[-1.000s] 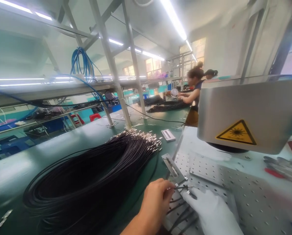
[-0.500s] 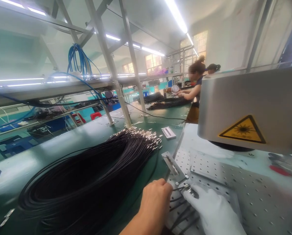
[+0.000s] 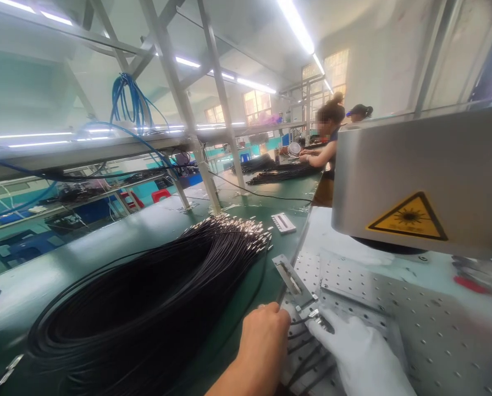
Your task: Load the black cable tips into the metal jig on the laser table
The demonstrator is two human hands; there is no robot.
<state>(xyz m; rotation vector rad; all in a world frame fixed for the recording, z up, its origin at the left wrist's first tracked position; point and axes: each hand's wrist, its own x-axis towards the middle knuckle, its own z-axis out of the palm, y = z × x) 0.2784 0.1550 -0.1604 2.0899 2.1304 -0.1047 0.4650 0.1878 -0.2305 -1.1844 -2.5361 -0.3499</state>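
My bare left hand is closed, its fingers pinched on thin black cables at the edge of a perforated metal plate. My right hand, in a white glove, rests on the same cables and pinches their metal-tipped ends beside a small metal fixture. A large coiled bundle of black cables with silver connectors lies on the green bench to the left of my hands.
A steel laser head with a yellow warning label hangs over the plate. A small white slotted block lies behind the bundle. Red-handled tools sit at right. Other people work at the far bench. Frame posts rise behind.
My hands have stayed on the cable ends, shifting only slightly; the view tilted a little upward and left.
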